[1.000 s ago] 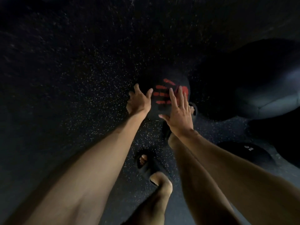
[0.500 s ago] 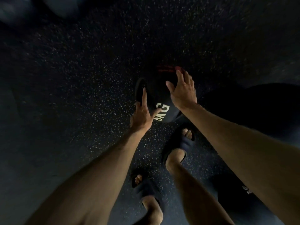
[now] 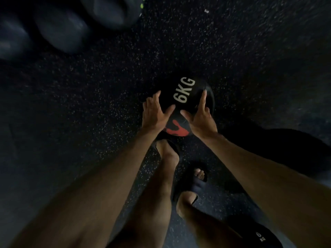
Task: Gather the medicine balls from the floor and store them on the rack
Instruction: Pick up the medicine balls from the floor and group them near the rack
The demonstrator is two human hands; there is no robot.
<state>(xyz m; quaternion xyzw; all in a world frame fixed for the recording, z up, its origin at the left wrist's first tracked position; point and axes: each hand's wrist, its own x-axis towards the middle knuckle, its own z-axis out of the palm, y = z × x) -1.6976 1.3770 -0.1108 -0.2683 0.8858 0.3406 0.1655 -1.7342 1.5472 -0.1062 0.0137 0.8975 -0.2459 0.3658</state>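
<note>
Atop the ball (image 3: 195, 102), 6KG label (image 3: 184, 90) now.

On my feed the left hand (image 3: 155, 115) and right hand (image 3: 201, 120) are bare, as are the forearms (image 3: 111, 176) and lower legs (image 3: 161, 185). The left sandal (image 3: 176, 149) and right sandal (image 3: 196, 187) are dark slides, each with 1 broad strap.

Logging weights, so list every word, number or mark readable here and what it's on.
"6KG": white, on the middle ball.
"6 KG": white, small, on the lower-right ball.
No letters: the red mark on the middle ball is only a shape.
Too blurred to read: green marks at the top edge.
</note>
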